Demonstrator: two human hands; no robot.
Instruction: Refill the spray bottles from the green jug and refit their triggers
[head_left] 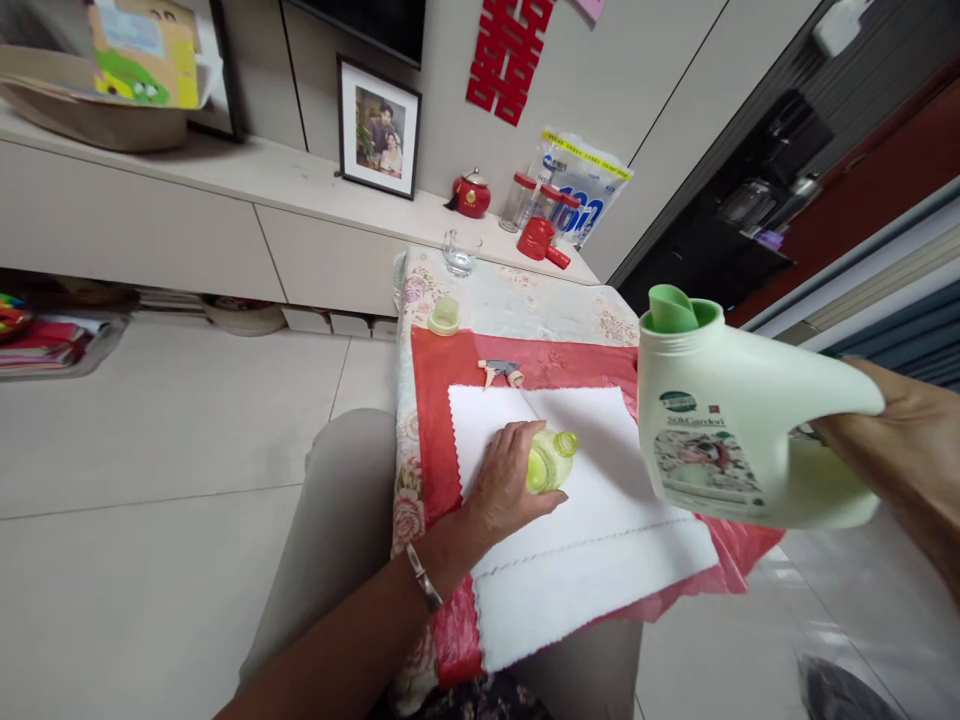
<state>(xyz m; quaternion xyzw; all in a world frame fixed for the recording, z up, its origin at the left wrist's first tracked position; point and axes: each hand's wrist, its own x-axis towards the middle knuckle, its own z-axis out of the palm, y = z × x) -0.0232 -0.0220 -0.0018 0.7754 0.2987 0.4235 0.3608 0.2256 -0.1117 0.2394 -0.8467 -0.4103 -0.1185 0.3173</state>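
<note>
My left hand [506,482] is wrapped round a small yellow-green bottle [551,459] that stands open-necked on a white paper towel [585,500]. My right hand [911,440] grips the handle of a large pale green detergent jug [739,425], held up in the air to the right of the small bottle, its green spout uncapped and pointing up. The towel lies on a red plastic sheet [435,400] over a small table with a floral cloth [517,295]. A light green cap [444,316] sits on the cloth at the far left. A spray-pump head [501,372] lies on the red sheet beyond the towel.
A glass [459,252] stands at the table's far edge. Behind it a low cabinet carries a framed photo [379,128], a red pot [471,195], jars [536,205] and a plastic bag [589,195]. Tiled floor lies to the left and right. My knees are under the table.
</note>
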